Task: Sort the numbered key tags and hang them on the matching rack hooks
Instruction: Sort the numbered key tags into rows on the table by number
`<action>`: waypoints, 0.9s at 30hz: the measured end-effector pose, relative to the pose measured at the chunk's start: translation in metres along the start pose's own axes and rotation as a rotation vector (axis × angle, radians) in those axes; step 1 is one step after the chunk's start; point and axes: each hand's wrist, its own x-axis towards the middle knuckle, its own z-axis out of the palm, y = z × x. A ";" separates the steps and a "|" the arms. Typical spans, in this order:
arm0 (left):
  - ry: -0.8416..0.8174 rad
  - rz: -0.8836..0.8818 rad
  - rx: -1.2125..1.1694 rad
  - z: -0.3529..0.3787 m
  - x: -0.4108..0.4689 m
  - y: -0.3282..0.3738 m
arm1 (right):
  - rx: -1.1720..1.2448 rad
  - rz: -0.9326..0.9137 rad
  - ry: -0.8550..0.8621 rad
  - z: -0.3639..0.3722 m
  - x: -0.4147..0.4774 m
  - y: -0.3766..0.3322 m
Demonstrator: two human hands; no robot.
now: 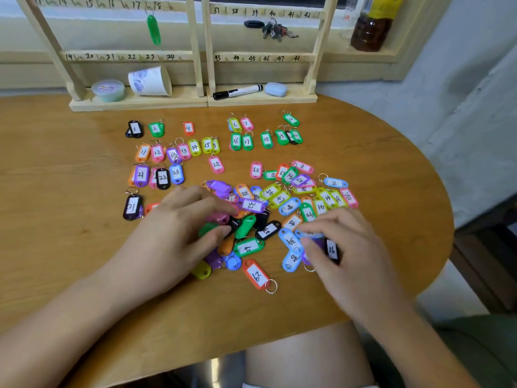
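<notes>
Several coloured numbered key tags lie in a loose pile on the round wooden table. Farther back, tags are laid out in rows by number, such as tag 1 and tag 16. My left hand rests on the pile's left side, fingers spread over tags. My right hand is on the pile's right side and grips the black tag 36 between thumb and fingers. Two wooden racks with handwritten hook numbers stand at the back; a green tag hangs near hook 18.
On the rack bases lie a small lidded tub, a tipped paper cup, a black marker and a pale blue eraser-like object. A bunch of keys hangs in the right rack. A bottle stands back right.
</notes>
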 end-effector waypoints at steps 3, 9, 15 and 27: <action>-0.018 0.026 0.075 0.005 -0.006 0.004 | -0.067 -0.189 -0.073 0.019 -0.015 -0.013; -0.012 0.014 0.085 0.004 -0.025 0.005 | -0.090 -0.327 -0.122 0.027 -0.020 -0.020; 0.042 -0.054 0.032 -0.002 -0.054 0.000 | -0.134 -0.368 -0.134 0.024 -0.027 -0.020; 0.033 -0.066 0.002 -0.009 -0.087 0.002 | -0.127 -0.287 -0.165 0.034 -0.034 -0.035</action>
